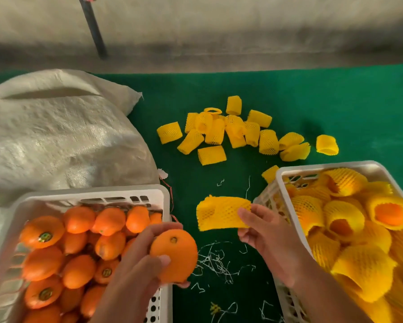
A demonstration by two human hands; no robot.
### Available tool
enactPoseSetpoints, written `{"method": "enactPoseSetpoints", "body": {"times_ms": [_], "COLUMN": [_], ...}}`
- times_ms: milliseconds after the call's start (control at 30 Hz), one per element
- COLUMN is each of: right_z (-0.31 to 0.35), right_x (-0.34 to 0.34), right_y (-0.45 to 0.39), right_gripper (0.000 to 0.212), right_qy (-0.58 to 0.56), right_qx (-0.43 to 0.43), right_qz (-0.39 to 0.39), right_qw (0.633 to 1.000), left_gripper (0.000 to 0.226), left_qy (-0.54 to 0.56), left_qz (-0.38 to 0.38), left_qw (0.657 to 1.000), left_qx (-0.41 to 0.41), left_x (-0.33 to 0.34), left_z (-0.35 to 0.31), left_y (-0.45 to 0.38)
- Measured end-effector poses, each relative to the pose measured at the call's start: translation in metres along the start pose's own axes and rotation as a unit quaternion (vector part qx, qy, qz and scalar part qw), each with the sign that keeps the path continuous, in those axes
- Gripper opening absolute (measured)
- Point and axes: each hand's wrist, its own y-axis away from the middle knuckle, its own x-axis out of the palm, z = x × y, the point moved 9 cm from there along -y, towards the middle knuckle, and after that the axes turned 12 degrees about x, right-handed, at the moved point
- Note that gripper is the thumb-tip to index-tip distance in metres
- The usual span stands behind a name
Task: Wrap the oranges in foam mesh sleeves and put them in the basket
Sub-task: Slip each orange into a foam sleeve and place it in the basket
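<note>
My left hand (137, 259) grips a bare orange (175, 255) just over the right rim of the white basket (98, 194) that is full of unwrapped oranges (79, 252). My right hand (263, 231) pinches one yellow foam mesh sleeve (219, 212) by its right end, held flat above the green cloth between the two baskets. The sleeve and the orange are apart. On the right stands a second white basket (312, 169) holding several oranges wrapped in yellow sleeves (368, 220).
A loose pile of yellow sleeves (237, 131) lies on the green cloth (335, 108) beyond my hands. A bulky white woven sack (56, 136) fills the left side. White string scraps (216, 259) litter the cloth between the baskets. A dark pole (93, 26) leans at the back.
</note>
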Motion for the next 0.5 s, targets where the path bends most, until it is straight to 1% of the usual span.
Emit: {"method": "enactPoseSetpoints", "body": {"times_ms": [67, 100, 200, 300, 367, 467, 500], "right_z": [-0.019, -0.026, -0.044, -0.054, -0.056, -0.055, -0.054], "right_x": [0.002, 0.002, 0.003, 0.005, 0.004, -0.006, -0.005], "right_y": [0.023, 0.032, 0.058, 0.081, 0.094, 0.117, 0.127], "right_gripper": [0.023, 0.018, 0.02, 0.023, 0.029, 0.057, 0.062], "right_qy": [-0.034, -0.047, -0.059, -0.05, -0.012, 0.059, 0.082], "right_qx": [0.023, 0.033, 0.048, 0.05, 0.034, -0.028, -0.057], "right_qz": [0.04, 0.052, 0.081, 0.1, 0.062, -0.072, -0.087], "right_qw": [0.998, 0.997, 0.994, 0.992, 0.997, 0.995, 0.991], "left_gripper": [0.072, 0.075, 0.07, 0.063, 0.066, 0.081, 0.083], "left_qy": [-0.053, -0.081, -0.152, -0.18, -0.202, -0.189, -0.179], "left_qz": [0.041, 0.07, 0.163, 0.229, 0.225, 0.167, 0.161], "left_qw": [0.998, 0.994, 0.975, 0.956, 0.952, 0.965, 0.967], "left_qx": [0.002, 0.004, 0.0, -0.024, -0.054, -0.075, -0.078], "left_x": [0.018, 0.029, 0.059, 0.082, 0.086, 0.081, 0.082], "left_z": [-0.004, -0.005, -0.001, 0.005, 0.014, 0.021, 0.022], "left_y": [0.017, 0.026, 0.058, 0.088, 0.101, 0.118, 0.124]}}
